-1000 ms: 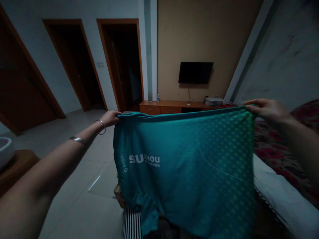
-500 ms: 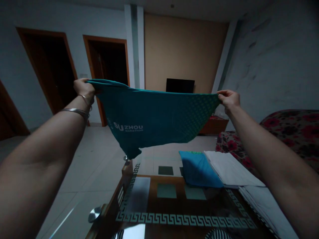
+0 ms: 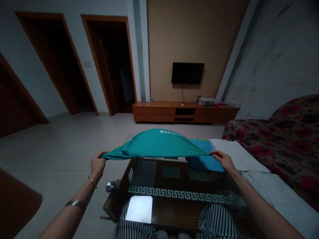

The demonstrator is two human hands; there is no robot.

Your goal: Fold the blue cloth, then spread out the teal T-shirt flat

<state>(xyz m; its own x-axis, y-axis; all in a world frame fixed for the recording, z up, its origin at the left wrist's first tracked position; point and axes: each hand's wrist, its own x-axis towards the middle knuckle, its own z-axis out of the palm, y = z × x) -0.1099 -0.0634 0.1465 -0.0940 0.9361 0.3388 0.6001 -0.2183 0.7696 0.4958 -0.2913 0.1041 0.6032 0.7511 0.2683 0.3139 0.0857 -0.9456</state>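
A teal printed shirt with white lettering is stretched in the air between my hands, its middle billowing upward and away from me. My left hand pinches one corner, and my right hand pinches the opposite corner. Below the fabric is the glass-topped coffee table with a Greek-key border. Beside my right hand a folded blue cloth lies on the table, partly covered by the teal shirt. Folded white cloths lie to its right.
A floral sofa stands on the right. Across the tiled floor is a low wooden TV cabinet beneath a wall-mounted television. My knees in striped fabric are at the table's near edge.
Both hands have come down with the teal shirt, from about shoulder height to low over the table. The cloth hung down before and now billows up. The view has tilted down.
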